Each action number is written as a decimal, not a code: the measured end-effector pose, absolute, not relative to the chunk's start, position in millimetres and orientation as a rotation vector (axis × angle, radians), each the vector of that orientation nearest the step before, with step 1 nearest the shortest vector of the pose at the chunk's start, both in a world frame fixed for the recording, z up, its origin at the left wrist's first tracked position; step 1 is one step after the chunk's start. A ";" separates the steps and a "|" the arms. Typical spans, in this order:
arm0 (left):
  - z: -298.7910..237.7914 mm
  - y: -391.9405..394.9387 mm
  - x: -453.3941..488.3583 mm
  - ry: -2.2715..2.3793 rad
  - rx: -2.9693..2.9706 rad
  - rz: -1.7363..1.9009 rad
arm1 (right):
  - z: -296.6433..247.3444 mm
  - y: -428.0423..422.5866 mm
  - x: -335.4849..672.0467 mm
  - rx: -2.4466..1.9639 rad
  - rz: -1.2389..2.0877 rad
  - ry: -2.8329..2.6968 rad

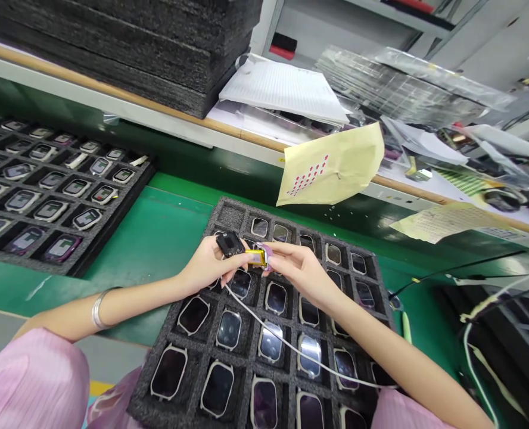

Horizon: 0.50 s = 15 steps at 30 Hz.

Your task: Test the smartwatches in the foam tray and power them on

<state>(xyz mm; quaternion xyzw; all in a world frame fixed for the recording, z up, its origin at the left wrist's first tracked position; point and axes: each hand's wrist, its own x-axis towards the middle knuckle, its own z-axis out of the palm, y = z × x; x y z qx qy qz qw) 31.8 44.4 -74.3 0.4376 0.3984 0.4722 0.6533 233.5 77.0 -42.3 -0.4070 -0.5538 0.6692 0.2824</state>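
Note:
My left hand (211, 262) is closed on a small black module (229, 243) with a white cable (286, 342) running from beneath it toward the lower right. A yellow battery-like piece (256, 257) lies by my left thumb, between the two hands. My right hand (302, 271) pinches a small watch case with a purple edge (267, 253), which meets the yellow piece. My fingers partly cover both pieces. Below my hands, a dark foam tray (143, 398) holds several watch cases with dark screens (217, 388), each in its own compartment.
Another foam tray (117, 213) of watch cases sits at the left on the green bench (175, 208). Stacked black foam (157, 59), papers (286, 89) and clear plastic trays (394, 83) crowd the shelf. A yellow sheet (331, 167) hangs from its edge. Black equipment (483, 339) stands at right.

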 end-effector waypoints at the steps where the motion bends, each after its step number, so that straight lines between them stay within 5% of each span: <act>1: -72.2 44.0 31.0 0.889 1.028 1.052 | -41.9 75.5 234.7 -1.054 1.802 -1.498; 15: -69.4 32.8 28.2 0.742 0.991 0.783 | -25.1 49.1 235.5 -0.573 1.532 -2.131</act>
